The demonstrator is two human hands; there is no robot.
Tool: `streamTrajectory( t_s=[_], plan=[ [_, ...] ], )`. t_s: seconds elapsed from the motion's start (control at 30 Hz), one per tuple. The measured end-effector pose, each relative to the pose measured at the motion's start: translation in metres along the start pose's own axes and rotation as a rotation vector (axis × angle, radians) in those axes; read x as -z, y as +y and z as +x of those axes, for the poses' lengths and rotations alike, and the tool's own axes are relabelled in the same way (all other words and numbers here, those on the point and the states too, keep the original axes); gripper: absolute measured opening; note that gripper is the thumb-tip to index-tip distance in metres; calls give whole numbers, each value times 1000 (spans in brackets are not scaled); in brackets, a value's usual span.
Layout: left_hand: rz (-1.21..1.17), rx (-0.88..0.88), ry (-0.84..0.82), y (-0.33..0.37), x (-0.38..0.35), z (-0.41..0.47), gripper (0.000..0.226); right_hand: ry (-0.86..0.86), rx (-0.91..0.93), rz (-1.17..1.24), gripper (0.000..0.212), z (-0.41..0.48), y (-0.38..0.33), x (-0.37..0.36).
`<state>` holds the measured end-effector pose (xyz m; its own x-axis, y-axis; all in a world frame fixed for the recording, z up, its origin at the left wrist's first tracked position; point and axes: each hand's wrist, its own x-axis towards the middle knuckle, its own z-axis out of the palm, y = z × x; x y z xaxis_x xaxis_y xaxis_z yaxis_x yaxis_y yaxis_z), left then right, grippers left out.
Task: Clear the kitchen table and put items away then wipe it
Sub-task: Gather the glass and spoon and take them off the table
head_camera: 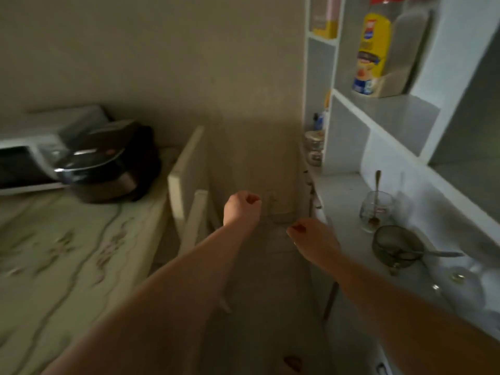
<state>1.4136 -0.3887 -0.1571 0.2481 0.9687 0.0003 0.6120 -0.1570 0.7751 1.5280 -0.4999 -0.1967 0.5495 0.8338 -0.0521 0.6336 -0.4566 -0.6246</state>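
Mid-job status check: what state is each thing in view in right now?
Left hand: fingers curled, holding nothing.
Right hand: fingers curled, holding nothing.
Cooker: on table, lid down.
Oven: on table, door shut.
Glass: upright on counter, spoon inside, nearly empty.
Bowl: upright on counter, second spoon inside.
Yellow pack: upright on shelf.

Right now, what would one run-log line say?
left hand curled, empty | right hand curled, empty | black round multicooker on floral-cloth table | clear glass jar with metal spoon on white counter
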Motion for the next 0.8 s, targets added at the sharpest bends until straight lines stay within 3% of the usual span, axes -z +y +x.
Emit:
streamTrajectory(
  t_s=[0.43, 0.8],
  plan=[
    [-4, 383, 418, -136, 173, -91, 18, -321, 440, 79, 21, -65, -164, -99],
    [-51, 621, 645, -275, 313, -162, 15, -592, 607, 7, 23, -134, -310, -243]
  ],
)
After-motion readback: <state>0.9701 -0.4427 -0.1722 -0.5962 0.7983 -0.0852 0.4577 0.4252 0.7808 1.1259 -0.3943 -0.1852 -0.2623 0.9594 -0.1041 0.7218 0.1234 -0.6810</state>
